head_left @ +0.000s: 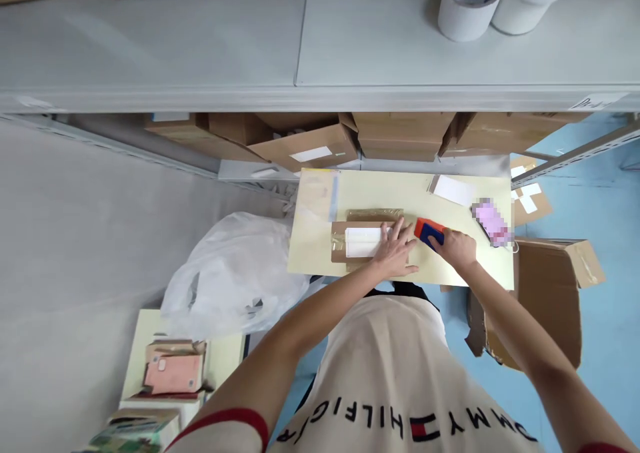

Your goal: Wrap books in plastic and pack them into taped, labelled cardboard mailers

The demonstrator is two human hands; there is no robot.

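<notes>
Spread fingers of my left hand (pixel 396 248) press flat on the right end of a small cardboard box (pixel 339 242). A white label (pixel 363 242) lies on top of that box, partly under my fingertips, and clear tape wraps the box's left end. To the right, my right hand (pixel 459 248) is closed around an orange-and-blue handheld tool (pixel 430 232) whose exact kind I cannot make out. Its front end points left and sits just beside my left fingertips. Both hands are over a pale yellow tabletop (pixel 320 203).
Behind the table, several open cartons (pixel 310 148) fill a lower shelf. White tape rolls (pixel 467 13) stand on the grey upper shelf (pixel 200 46). A phone (pixel 493 222) and white cards (pixel 453 190) lie at right. A plastic bag (pixel 235 273) bulges at left; a large carton (pixel 545 293) stands right.
</notes>
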